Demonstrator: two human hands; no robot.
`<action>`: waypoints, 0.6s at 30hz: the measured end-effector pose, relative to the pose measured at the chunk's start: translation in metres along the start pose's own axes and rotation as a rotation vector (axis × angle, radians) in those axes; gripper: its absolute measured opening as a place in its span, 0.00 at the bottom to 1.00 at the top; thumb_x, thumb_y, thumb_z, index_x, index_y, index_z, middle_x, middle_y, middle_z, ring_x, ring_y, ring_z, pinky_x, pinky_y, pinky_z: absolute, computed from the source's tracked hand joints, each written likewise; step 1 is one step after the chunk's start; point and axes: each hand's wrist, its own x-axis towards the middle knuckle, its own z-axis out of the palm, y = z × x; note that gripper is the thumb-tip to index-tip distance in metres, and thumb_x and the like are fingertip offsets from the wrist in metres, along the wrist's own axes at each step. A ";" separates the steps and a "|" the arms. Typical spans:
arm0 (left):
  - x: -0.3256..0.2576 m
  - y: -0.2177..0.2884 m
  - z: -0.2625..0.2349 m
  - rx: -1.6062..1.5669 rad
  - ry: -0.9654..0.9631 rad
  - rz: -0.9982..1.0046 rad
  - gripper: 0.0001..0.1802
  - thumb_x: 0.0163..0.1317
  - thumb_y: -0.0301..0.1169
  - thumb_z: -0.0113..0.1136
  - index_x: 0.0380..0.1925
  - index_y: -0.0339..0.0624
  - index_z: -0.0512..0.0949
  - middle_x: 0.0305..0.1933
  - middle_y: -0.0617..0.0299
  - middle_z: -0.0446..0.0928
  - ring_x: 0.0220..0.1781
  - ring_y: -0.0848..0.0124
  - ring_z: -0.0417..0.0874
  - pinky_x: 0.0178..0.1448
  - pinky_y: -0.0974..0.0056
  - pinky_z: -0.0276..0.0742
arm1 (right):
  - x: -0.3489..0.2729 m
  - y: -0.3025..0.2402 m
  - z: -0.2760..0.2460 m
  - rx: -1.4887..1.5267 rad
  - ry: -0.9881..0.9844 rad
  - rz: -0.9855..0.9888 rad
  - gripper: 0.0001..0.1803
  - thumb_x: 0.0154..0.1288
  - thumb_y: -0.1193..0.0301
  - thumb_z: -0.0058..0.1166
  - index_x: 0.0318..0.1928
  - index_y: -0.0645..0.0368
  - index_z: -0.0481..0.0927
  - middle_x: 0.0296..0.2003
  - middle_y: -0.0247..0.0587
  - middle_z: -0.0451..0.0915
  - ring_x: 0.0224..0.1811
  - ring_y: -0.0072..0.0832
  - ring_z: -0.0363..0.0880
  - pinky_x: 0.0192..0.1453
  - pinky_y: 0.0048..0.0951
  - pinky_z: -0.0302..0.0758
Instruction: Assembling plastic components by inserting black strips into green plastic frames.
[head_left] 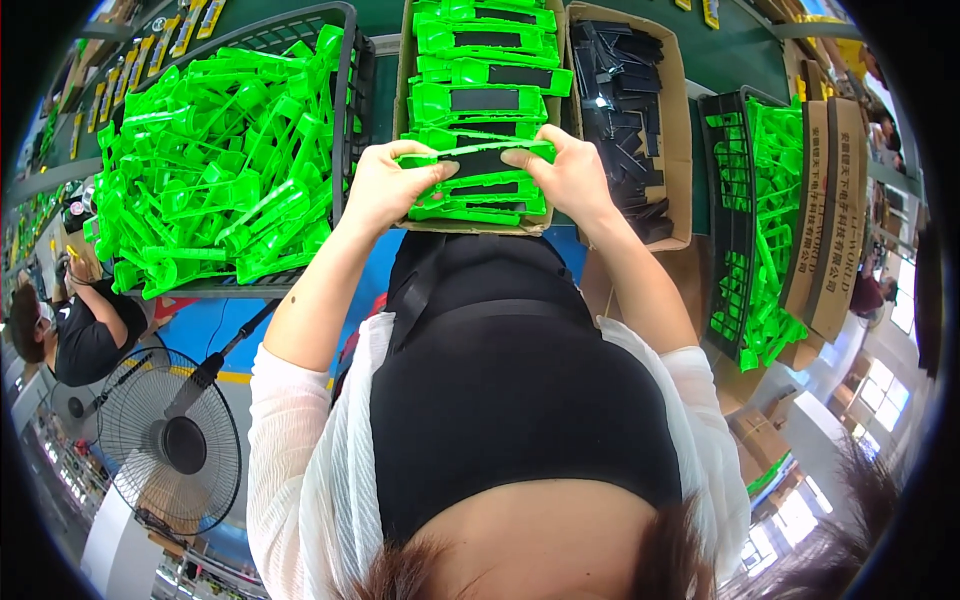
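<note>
Over an open cardboard box [402,70], I hold a bright green plastic part [470,137] by its two ends. My left hand [395,185] pinches its left end, thumb on top. My right hand [570,175] pinches the right end, its thumb pointing inward. Between the thumbs shows a black strip [480,163] lying along the part; whether it is fully stuck down I cannot tell. Beneath and beyond my hands, the box holds a row of similar green parts [485,100] with black strips on them.
At left, a black crate [350,90] is heaped with green parts [220,170]. To the right stand a box [680,140] of loose black strips [630,85] and another black crate [730,200] of green parts. A fan [180,445] and another person [90,325] are at left.
</note>
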 end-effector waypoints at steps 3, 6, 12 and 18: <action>0.005 -0.001 -0.005 0.052 -0.040 0.044 0.11 0.46 0.30 0.67 0.25 0.35 0.77 0.20 0.62 0.77 0.20 0.75 0.76 0.25 0.69 0.70 | -0.001 -0.006 0.000 -0.047 0.011 -0.005 0.25 0.49 0.54 0.61 0.32 0.66 0.74 0.13 0.51 0.72 0.16 0.40 0.74 0.24 0.34 0.70; 0.007 0.014 0.000 1.126 0.094 0.719 0.16 0.47 0.38 0.64 0.25 0.34 0.77 0.19 0.55 0.76 0.24 0.61 0.78 0.31 0.59 0.73 | -0.002 -0.008 0.003 -0.048 -0.018 -0.014 0.26 0.49 0.54 0.62 0.33 0.66 0.72 0.16 0.52 0.74 0.19 0.39 0.75 0.26 0.33 0.71; 0.007 0.030 0.040 0.891 0.003 0.451 0.15 0.46 0.43 0.61 0.16 0.41 0.77 0.21 0.54 0.75 0.26 0.57 0.77 0.30 0.56 0.71 | -0.010 -0.010 -0.003 0.205 -0.140 -0.093 0.34 0.41 0.55 0.68 0.41 0.62 0.65 0.36 0.49 0.74 0.41 0.34 0.73 0.46 0.31 0.69; 0.075 0.038 0.045 1.028 0.010 0.886 0.23 0.41 0.51 0.64 0.09 0.43 0.74 0.14 0.56 0.72 0.19 0.58 0.76 0.25 0.57 0.70 | -0.013 0.016 0.014 1.324 -0.244 0.259 0.28 0.56 0.61 0.57 0.50 0.62 0.60 0.28 0.39 0.70 0.12 0.16 0.64 0.14 0.17 0.57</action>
